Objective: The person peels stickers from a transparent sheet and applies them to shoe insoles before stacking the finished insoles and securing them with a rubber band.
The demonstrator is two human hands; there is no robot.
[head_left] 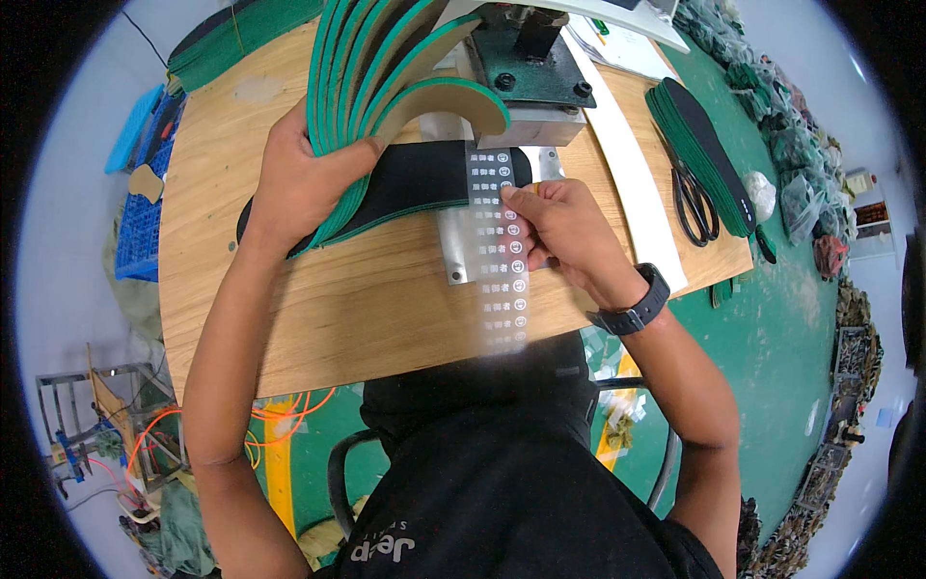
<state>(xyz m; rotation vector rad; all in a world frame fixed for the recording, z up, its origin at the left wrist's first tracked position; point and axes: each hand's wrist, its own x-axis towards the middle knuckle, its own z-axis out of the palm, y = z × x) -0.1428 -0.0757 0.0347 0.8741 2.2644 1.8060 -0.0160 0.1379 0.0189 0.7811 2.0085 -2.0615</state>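
Note:
My left hand [311, 179] grips a fanned bunch of insoles [381, 58], tan on one face with green edges. Under that hand a black insole [415, 177] lies flat, its right end on a metal plate [456, 249] below the press head [529, 125]. A clear strip of white printed transfers [500, 270] crosses the insole near that end and hangs toward the table's front edge. With thumb and fingers closed, my right hand [564, 227] pinches the strip's right side just in front of the press.
Black scissors [694, 203] and a stack of black-and-green insoles [699, 145] lie on the wooden table's [318, 333] right side. A blue plastic crate [140, 227] stands off its left edge. Bagged bundles [801, 193] line the floor at right.

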